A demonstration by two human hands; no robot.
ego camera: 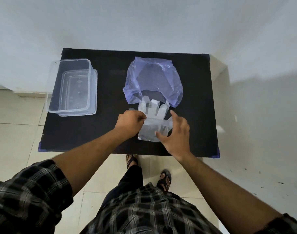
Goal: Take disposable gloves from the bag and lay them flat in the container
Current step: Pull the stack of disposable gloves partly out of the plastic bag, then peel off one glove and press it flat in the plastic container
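A translucent blue plastic bag [152, 80] lies open-mouthed toward me on the black table [110, 132]. A clear disposable glove [152, 114] lies flat just below the bag's mouth, its fingertips still under the bag's rim. My left hand [130, 123] pinches the glove's left edge near the palm. My right hand [176, 134] has its fingers spread, with the thumb and fingertips resting on the glove's cuff and right side. The clear rectangular container [50, 92] stands at the table's left, apart from both hands, with nothing visible inside.
The container sits on its clear lid [94, 92] and overhangs the table's left edge slightly. White walls rise behind the table. Tiled floor and my sandalled feet [164, 179] show below the table's near edge.
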